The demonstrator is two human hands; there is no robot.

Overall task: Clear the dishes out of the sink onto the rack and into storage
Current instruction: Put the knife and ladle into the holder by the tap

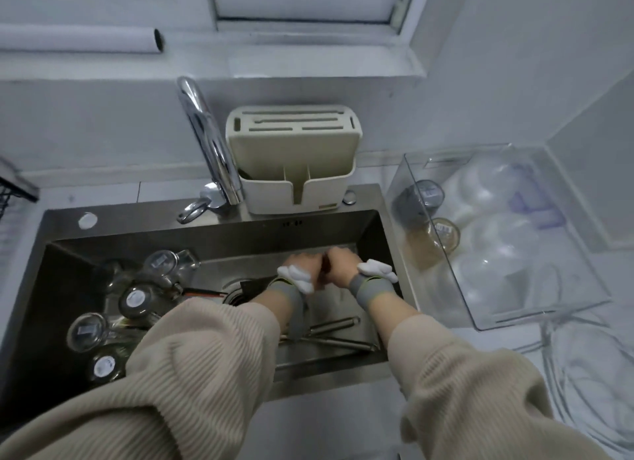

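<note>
Sink: rectangular stainless-steel sink (219,233), filling the centre of the view; dishes are still held in it.
Bin: clear rectangular plastic storage bin (583,288) at 3 o'clock of the sink, just beside its rim; pale bowls and two glass jars are seen inside.
Holder: cream plastic utensil holder (295,157) at 12 o'clock, on the sink's back ledge.
Glassware: clear glass jars with pale labels (137,301), lying tumbled at 9 o'clock in the basin.
Utensils: long metal utensils (336,336) at 5 o'clock on the basin floor.
Hands: left hand (302,271) and right hand (338,267) are brought together low in the basin; fingers appear curled, but any grasped item cannot be told.
Risk: jars are judged liable to roll and knock together if one is lifted carelessly; wet glass could slip.
</note>
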